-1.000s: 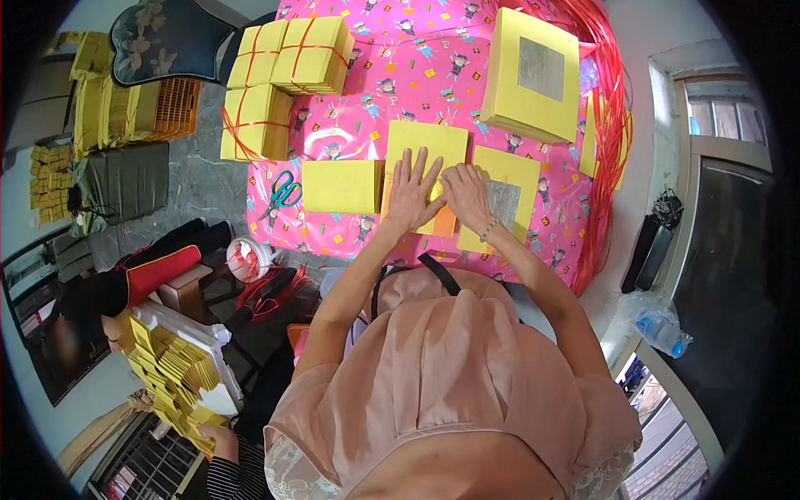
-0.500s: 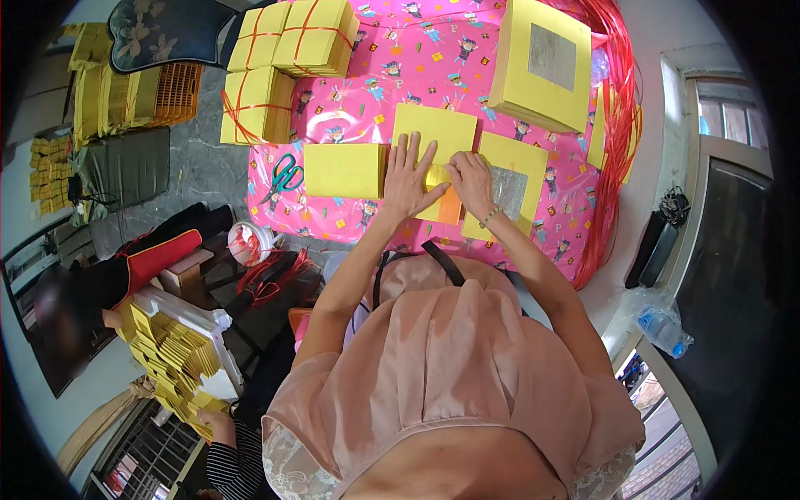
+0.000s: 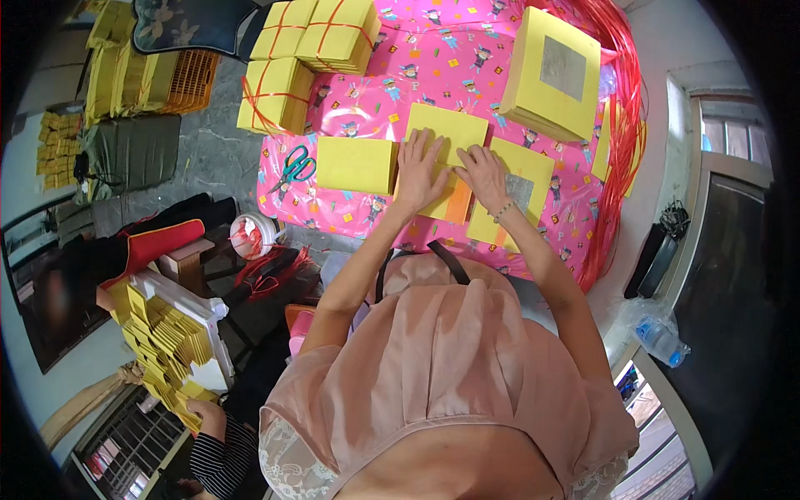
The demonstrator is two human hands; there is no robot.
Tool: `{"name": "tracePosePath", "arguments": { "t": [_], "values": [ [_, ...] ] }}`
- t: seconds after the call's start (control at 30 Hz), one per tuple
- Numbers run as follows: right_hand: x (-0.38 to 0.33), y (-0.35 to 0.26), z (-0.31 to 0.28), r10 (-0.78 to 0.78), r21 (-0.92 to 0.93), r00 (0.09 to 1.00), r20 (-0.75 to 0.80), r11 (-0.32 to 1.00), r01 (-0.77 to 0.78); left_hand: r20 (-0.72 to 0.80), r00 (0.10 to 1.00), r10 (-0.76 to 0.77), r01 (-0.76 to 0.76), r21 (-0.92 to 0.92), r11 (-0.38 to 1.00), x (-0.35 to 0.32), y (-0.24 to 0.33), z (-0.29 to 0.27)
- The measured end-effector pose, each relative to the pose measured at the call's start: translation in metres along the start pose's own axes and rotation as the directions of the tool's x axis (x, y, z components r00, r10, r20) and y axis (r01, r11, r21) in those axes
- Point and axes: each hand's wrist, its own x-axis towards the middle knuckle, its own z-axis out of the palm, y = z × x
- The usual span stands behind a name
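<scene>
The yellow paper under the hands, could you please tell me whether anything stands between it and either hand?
Nothing visible does: the left hand lies spread on the yellow paper, and the right hand touches its right side. The scissors lie farther left.

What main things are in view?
cover: one, pink, centre
bundles: three, yellow, cover's far left
scissors: one, teal, cover's left
plain stack: one, yellow, beside scissors
middle paper: count unclear, yellow, centre
patched paper: count unclear, yellow, centre right
tall stack: one, yellow, cover's far right
strands: many, red, cover's right edge
tub: one, white, left of cover
crate: one, orange, upper left
folded pieces: many, yellow, lower left
left hand: one, bare, on middle paper
right hand: one, bare, centre
</scene>
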Motion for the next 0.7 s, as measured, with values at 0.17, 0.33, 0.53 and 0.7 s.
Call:
{"name": "tracePosePath", "arguments": {
  "t": [0.17,0.33,0.53,0.7],
  "values": [
    [0.003,0.006,-0.009,-0.193,-0.12,0.979,-0.073,0.976,0.183,-0.28,0.917,-0.284,0.218,-0.244,0.945,-0.002,0.033,0.01],
    [0.011,0.0,-0.021,-0.243,-0.139,0.96,-0.139,0.965,0.224,-0.072,0.68,-0.729,0.329,-0.859,0.392,0.014,0.04,0.036],
    [0.012,0.0,-0.02,-0.302,-0.17,0.944,-0.132,0.945,0.278,0.024,0.565,-0.825,0.424,-0.866,0.265,0.024,0.022,0.054],
    [0.009,-0.013,-0.032,-0.283,-0.114,0.946,-0.159,0.957,0.267,0.003,0.646,-0.763,0.346,-0.893,0.289,0.016,0.018,0.044]
  ]
}}
